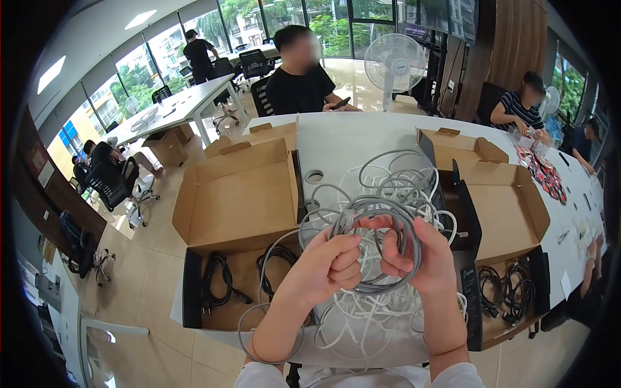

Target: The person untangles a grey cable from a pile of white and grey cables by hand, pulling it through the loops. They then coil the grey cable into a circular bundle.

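Note:
A grey network cable [381,286], wound into a round coil, is held up between my two hands above the table. My left hand [333,262] is closed on the coil's left side, near a clear plug [347,218]. On the other side my right hand [427,255] grips the coil, its fingers curled through the loop. A loose length of grey cable hangs past my left forearm. Behind and below the coil spreads a tangled pile of white cables [362,323] with some grey ones among them.
An open cardboard box [236,200] on the left holds black power cords [220,284]. Another open box [501,200] on the right also has black cords [508,288]. Across the table sits a person [297,84] with a phone. A white fan [394,61] stands behind the table.

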Available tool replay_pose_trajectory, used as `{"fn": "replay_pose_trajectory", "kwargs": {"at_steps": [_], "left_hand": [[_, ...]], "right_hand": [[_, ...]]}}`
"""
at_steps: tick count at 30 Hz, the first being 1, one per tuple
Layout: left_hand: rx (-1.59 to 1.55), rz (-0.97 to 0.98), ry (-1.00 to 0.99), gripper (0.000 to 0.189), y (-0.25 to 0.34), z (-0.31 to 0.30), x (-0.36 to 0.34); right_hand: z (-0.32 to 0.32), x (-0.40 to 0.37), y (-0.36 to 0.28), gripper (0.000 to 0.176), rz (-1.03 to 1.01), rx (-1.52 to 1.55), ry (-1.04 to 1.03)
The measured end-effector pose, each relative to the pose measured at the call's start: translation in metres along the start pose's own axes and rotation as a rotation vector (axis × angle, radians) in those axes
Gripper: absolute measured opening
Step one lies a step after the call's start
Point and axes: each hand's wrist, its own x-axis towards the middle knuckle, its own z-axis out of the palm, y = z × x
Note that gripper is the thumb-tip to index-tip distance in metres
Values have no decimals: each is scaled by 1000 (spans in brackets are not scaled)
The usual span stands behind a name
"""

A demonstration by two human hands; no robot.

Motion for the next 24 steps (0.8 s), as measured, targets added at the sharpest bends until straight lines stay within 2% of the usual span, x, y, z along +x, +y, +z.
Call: {"fn": "replay_pose_trajectory", "kwargs": {"at_steps": [3,8,9,12,15,18,21,24], "left_hand": [[4,43,26,20,-2,4,1],[98,139,77,20,-2,10,-3],[104,147,81,20,-1,9,-3],[160,193,143,18,-4,11,-2],[265,241,152,14,-9,8,2],[458,301,201,13,-13,12,3],[677,369,250,16,-14,15,-1],[837,377,299,16,-14,20,-7]], "right_hand": [[-2,1,-2,45,23,20,9],[10,-5,-5,31,-28,-266,58],[12,-5,-4,30,-45,-325,74],[10,-6,1,28,-36,-253,23],[11,-6,2,25,-10,-149,91],[15,-8,3,26,24,-351,152],[16,-10,5,19,-25,-499,100],[20,-12,2,24,30,-439,96]]}}
